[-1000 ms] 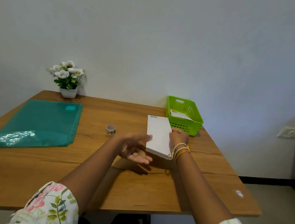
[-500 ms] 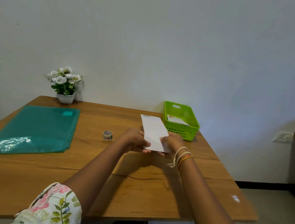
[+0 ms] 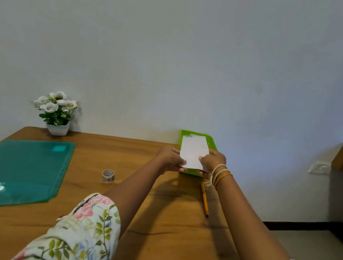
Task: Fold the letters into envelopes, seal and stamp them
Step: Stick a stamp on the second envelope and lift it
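White paper, a folded letter or envelope [image 3: 193, 152] (which of the two cannot be told), is held up off the table [image 3: 152, 226] between both hands, in front of the green basket [image 3: 213, 143] at the far right of the table. Its long axis runs away from the person and upward, leaning slightly left at the top; the near short edge sits between the hands and the far short edge points toward the wall. The left hand [image 3: 170, 157] pinches the near left edge, the right hand [image 3: 214, 161] pinches the near right edge, fingers pressed together on the paper on both sides. Both hands are equally near it, since each already grips it; the paper extends forward and up from the fingers. A likely next move is lowering it flat to fold or seal. A tape roll [image 3: 108, 175] stands nearer the left hand, a pencil [image 3: 204, 200] lies below the right wrist, and a teal folder [image 3: 17, 170] lies well apart at left.
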### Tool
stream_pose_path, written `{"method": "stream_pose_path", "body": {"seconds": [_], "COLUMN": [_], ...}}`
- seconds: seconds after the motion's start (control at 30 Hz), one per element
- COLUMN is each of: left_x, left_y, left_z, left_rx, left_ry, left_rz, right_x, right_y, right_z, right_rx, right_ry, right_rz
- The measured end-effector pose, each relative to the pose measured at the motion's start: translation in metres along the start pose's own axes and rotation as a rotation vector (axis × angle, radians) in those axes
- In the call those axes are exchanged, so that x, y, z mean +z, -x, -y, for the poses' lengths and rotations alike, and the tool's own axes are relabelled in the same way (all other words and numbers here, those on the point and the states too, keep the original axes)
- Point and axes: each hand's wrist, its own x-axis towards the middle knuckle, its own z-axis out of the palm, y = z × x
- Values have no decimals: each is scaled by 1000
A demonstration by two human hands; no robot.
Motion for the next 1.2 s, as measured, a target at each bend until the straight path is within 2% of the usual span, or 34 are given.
{"method": "stream_pose_path", "body": {"seconds": [0.17,0.27,0.33,0.47,0.6,0.77,0.93,1.07,1.13,1.2], "left_x": [13,18,19,23,31,35,33,30,27,22], "left_y": [-53,-84,-101,-117,-121,-111,-79,-40,-22,-6], "left_z": [-14,-19,-20,-16,-7,9,33,57,69,84], "left_rx": [-13,3,63,74,69,134,239,386,405,383], "left_ry": [-15,-55,-108,-173,-203,-210,-246,-247,-276,-317], "left_rz": [-45,-107,-129,-159,-153,-167,-174,-344,-374,-378], "right_x": [9,12,18,31,28,26,15,12,10,9], "right_y": [-67,-98,-118,-184,-137,-123,-93,-49,-29,-12], "right_z": [12,13,11,-17,-5,-12,-27,-55,-73,-93], "right_rx": [81,122,118,49,-35,-23,-78,-177,-161,-83], "right_ry": [80,57,48,295,540,612,540,416,418,531], "right_rz": [71,-5,9,-52,-94,-133,-236,-426,-444,-393]}}
